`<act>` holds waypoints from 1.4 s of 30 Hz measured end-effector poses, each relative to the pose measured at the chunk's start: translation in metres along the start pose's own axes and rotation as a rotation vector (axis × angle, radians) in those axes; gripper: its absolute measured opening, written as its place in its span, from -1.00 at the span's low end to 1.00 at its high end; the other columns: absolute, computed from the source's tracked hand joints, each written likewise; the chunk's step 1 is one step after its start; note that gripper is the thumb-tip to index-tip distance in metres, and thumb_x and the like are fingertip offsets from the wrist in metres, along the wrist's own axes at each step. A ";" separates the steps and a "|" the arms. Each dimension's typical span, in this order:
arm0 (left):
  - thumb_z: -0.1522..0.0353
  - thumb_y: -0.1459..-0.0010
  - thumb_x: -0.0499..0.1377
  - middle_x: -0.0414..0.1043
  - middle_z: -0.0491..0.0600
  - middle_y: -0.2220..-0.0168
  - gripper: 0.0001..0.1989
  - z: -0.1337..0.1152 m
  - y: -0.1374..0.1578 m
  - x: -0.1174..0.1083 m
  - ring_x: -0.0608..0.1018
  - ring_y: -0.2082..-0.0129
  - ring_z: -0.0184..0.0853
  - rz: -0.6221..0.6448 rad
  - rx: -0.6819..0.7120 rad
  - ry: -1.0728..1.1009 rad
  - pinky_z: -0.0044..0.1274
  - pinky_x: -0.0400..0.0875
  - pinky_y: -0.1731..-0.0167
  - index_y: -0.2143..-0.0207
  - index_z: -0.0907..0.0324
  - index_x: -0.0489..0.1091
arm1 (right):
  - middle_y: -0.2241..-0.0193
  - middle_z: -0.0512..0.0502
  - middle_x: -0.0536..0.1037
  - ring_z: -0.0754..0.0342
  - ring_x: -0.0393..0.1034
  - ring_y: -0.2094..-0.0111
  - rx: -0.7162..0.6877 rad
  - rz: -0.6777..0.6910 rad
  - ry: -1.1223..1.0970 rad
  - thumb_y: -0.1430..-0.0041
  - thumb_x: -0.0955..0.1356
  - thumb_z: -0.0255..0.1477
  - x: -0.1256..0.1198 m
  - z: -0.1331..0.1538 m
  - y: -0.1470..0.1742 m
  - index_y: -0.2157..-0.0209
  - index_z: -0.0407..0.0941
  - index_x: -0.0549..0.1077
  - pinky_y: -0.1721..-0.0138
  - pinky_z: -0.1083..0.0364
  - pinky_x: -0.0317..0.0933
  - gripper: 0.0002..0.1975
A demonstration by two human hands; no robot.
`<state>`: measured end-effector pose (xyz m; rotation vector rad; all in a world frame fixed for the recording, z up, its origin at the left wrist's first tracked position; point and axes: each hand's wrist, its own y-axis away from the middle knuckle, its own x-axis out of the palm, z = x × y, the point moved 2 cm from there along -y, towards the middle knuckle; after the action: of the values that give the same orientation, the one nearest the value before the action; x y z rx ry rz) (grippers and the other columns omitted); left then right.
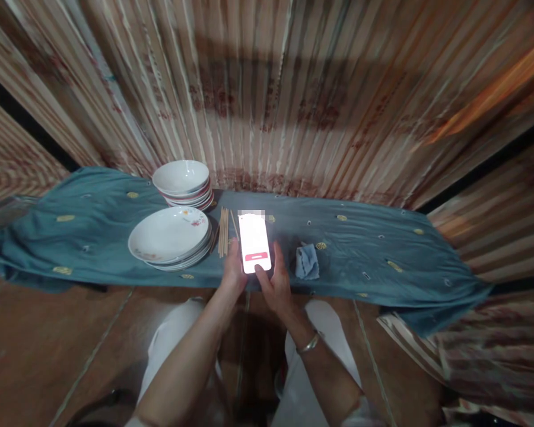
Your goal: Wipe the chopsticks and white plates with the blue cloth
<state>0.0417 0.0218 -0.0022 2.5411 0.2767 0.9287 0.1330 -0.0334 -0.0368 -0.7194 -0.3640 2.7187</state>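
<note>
A smartphone (254, 240) with a bright white screen and a red bar low on it is held between my two hands, above the front edge of the table. My left hand (235, 267) grips its left side. Around the right side closes my right hand (276, 281), its thumb on the lower part of the screen. Several chopsticks (223, 232) lie just left of the phone. Further left is a stack of white plates (169, 237) with a floral rim, and behind it a stack of bowls (182, 178). A folded light-blue cloth (307, 262) lies right of my right hand.
A blue-green tablecloth (369, 255) with yellow patterns covers the narrow table and hangs over its edges. Patterned curtains (267, 89) stand behind it, with dark poles at both sides. My knees are below the front edge, over a brown tiled floor (102, 350).
</note>
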 end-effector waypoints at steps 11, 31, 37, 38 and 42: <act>0.20 -0.30 -0.09 0.60 0.08 0.34 -0.54 0.016 0.001 0.012 0.62 0.29 -0.20 0.085 -0.067 0.076 -0.37 0.45 0.09 0.03 0.32 0.42 | -0.30 -0.40 -0.01 -0.19 -0.10 -0.31 -0.103 -0.042 0.146 -0.19 0.26 -0.09 0.004 -0.016 0.009 -0.32 -0.23 -0.19 -0.24 -0.23 -0.03 -0.14; 0.17 -0.27 -0.05 0.60 0.10 0.29 -0.53 0.023 0.001 0.013 0.62 0.31 -0.21 0.119 -0.066 0.051 -0.37 0.45 0.11 0.03 0.33 0.43 | -0.28 -0.38 0.02 -0.20 -0.06 -0.29 -0.084 -0.026 0.155 -0.15 0.28 -0.08 0.003 -0.025 0.004 -0.32 -0.20 -0.21 -0.24 -0.22 -0.02 -0.11; 0.19 -0.29 -0.08 0.61 0.09 0.32 -0.54 0.021 0.005 0.015 0.62 0.31 -0.23 0.111 -0.079 0.063 -0.41 0.44 0.10 0.12 0.34 0.47 | -0.28 -0.40 0.02 -0.19 -0.06 -0.30 -0.068 -0.020 0.143 -0.15 0.28 -0.09 0.004 -0.027 0.003 -0.31 -0.23 -0.18 -0.24 -0.21 -0.02 -0.12; 0.19 -0.29 -0.07 0.61 0.09 0.32 -0.54 0.021 0.005 0.016 0.62 0.28 -0.22 0.123 -0.078 0.066 -0.41 0.44 0.09 0.14 0.34 0.47 | -0.28 -0.40 0.01 -0.19 -0.07 -0.30 -0.066 -0.019 0.140 -0.14 0.28 -0.10 0.003 -0.026 0.003 -0.31 -0.24 -0.18 -0.24 -0.21 -0.02 -0.12; 0.18 -0.28 -0.06 0.60 0.10 0.32 -0.55 0.021 0.006 0.016 0.60 0.18 -0.19 0.156 -0.080 0.068 -0.40 0.40 0.03 0.19 0.33 0.49 | -0.28 -0.39 0.02 -0.17 -0.07 -0.30 -0.048 -0.024 0.119 -0.14 0.29 -0.12 0.002 -0.025 0.002 -0.30 -0.24 -0.16 -0.24 -0.19 -0.01 -0.13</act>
<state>0.0683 0.0149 -0.0049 2.4887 0.0597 1.0640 0.1434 -0.0301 -0.0590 -0.8798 -0.4083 2.6380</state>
